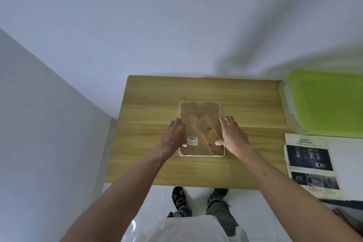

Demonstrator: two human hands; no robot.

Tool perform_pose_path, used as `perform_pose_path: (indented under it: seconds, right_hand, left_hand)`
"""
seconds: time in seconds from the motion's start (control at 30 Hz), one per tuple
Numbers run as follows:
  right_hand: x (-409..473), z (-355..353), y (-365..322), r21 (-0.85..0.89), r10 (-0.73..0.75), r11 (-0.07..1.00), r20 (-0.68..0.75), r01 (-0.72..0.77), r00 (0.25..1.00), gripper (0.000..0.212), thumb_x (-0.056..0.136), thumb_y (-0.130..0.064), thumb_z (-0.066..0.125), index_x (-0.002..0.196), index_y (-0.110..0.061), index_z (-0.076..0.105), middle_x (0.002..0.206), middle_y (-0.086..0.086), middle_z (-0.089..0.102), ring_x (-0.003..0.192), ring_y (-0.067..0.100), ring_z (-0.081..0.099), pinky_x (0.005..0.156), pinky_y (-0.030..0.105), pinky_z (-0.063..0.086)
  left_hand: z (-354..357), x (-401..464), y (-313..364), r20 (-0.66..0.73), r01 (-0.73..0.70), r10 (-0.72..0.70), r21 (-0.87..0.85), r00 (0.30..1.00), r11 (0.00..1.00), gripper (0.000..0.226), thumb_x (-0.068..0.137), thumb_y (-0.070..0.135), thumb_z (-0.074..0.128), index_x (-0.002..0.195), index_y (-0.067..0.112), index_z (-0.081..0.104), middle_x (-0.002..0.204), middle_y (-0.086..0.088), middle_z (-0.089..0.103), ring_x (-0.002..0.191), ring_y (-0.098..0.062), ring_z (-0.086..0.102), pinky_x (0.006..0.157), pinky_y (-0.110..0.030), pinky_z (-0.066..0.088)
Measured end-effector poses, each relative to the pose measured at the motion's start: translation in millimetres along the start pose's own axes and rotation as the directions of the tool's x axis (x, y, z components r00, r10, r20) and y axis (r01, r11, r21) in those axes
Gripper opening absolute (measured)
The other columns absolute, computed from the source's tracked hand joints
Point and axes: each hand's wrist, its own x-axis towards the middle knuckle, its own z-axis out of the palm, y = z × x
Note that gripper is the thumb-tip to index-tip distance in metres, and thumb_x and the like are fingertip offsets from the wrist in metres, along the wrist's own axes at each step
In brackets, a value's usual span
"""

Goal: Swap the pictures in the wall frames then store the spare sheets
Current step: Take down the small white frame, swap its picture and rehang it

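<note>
Left hand (175,135) and right hand (231,134) each grasp a side edge of the white-rimmed picture frame with brown fibreboard back (200,116), lying face down mid light wooden surface (149,104). I'd keep it flat and pop the backing evenly. Printed safety sheet (312,165) waits right.

White-rimmed brown frame (200,108), wood-grain table (245,108), green-lidded box (326,102)
</note>
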Motion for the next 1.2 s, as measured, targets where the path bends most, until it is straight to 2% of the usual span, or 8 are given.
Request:
perform_pose_path:
  seconds: [0.13, 0.2, 0.33, 0.47, 0.83, 1.0, 1.1, 1.2]
  right_hand:
    - [29, -14, 3, -0.195, -0.168, 0.960, 0.181, 0.203, 0.969, 0.131, 0.072, -0.040, 0.084, 0.157, -0.012, -0.012, 0.163, 0.014, -0.021, 0.153, 0.031, -0.005, 0.124, 0.044, 0.012]
    - [42, -18, 2, -0.239, -0.212, 0.931, 0.260, 0.276, 0.942, 0.139, 0.069, -0.042, 0.086, 0.155, -0.012, -0.018, 0.160, 0.012, -0.029, 0.151, 0.029, -0.016, 0.124, 0.043, 0.003]
    - [60, -20, -1, -0.242, -0.242, 0.911, 0.344, 0.335, 0.907, 0.148, 0.063, -0.043, 0.090, 0.153, -0.013, -0.024, 0.158, 0.009, -0.033, 0.150, 0.025, -0.020, 0.125, 0.043, 0.003]
    - [63, -19, 3, -0.200, -0.238, 0.925, 0.359, 0.323, 0.903, 0.150, 0.060, -0.044, 0.091, 0.152, -0.017, -0.025, 0.158, 0.004, -0.035, 0.150, 0.021, -0.020, 0.124, 0.050, 0.008]
    - [59, -21, 3, -0.202, -0.219, 0.933, 0.336, 0.297, 0.916, 0.145, 0.062, -0.044, 0.089, 0.154, -0.021, -0.021, 0.158, -0.001, -0.035, 0.150, 0.017, -0.021, 0.123, 0.050, 0.006]
    - [36, -18, 3, -0.070, -0.144, 0.984, 0.215, 0.162, 0.966, 0.130, 0.065, -0.031, 0.091, 0.159, -0.025, 0.002, 0.165, 0.001, -0.017, 0.153, 0.021, -0.003, 0.121, 0.044, 0.021]
    - [13, -7, 3, 0.272, -0.009, 0.961, 0.176, -0.040, 0.984, 0.103, 0.075, -0.023, 0.082, 0.157, -0.031, 0.021, 0.166, 0.004, 0.002, 0.151, 0.026, 0.017, 0.112, 0.039, 0.035]
    - [1, 0, -5, 0.586, 0.094, 0.799, 0.099, -0.134, 0.991, 0.060, 0.081, -0.023, 0.071, 0.139, -0.017, 0.054, 0.145, 0.002, 0.048, 0.134, 0.021, 0.045, 0.103, 0.031, 0.040]
  left_hand:
    - [-14, 33, 5, 0.179, -0.119, 0.080, 0.220, 0.981, 0.968, 0.143, 0.048, 0.038, 0.093, 0.153, 0.000, 0.004, 0.162, -0.017, -0.002, 0.150, -0.031, 0.005, 0.122, -0.040, 0.014]
    - [-18, 46, 11, 0.264, -0.182, 0.105, 0.285, 0.959, 0.941, 0.139, 0.062, 0.034, 0.088, 0.152, 0.001, -0.013, 0.159, -0.014, -0.021, 0.149, -0.026, -0.014, 0.123, -0.038, 0.002]
    - [-20, 60, 12, 0.298, -0.222, 0.137, 0.273, 0.945, 0.936, 0.108, 0.086, 0.018, 0.070, 0.151, 0.000, -0.014, 0.159, -0.014, -0.023, 0.149, -0.026, -0.016, 0.123, -0.035, 0.003]
    - [-21, 62, 10, 0.350, -0.239, 0.136, 0.271, 0.927, 0.932, 0.137, 0.066, 0.032, 0.087, 0.151, 0.001, -0.016, 0.158, -0.010, -0.025, 0.148, -0.024, -0.016, 0.120, -0.032, 0.005]
    - [-19, 59, 9, 0.344, -0.187, 0.098, 0.235, 0.934, 0.954, 0.155, 0.051, 0.040, 0.093, 0.151, 0.005, -0.020, 0.158, -0.009, -0.029, 0.148, -0.023, -0.020, 0.119, -0.032, -0.002]
    - [-13, 36, 6, 0.247, -0.011, 0.000, 0.043, 0.969, 0.999, 0.145, 0.053, 0.029, 0.094, 0.155, 0.010, -0.007, 0.160, -0.013, -0.021, 0.148, -0.032, -0.016, 0.122, -0.045, 0.009]
    - [1, 15, 5, 0.117, 0.158, -0.129, -0.293, 0.985, 0.943, 0.108, 0.054, 0.017, 0.089, 0.142, 0.010, 0.027, 0.148, -0.020, 0.024, 0.138, -0.040, 0.027, 0.111, -0.043, 0.037]
    - [1, 1, 13, 0.051, 0.201, -0.205, -0.520, 0.978, 0.830, 0.060, 0.064, 0.014, 0.077, 0.119, 0.012, 0.054, 0.116, -0.010, 0.057, 0.109, -0.027, 0.054, 0.088, -0.036, 0.048]
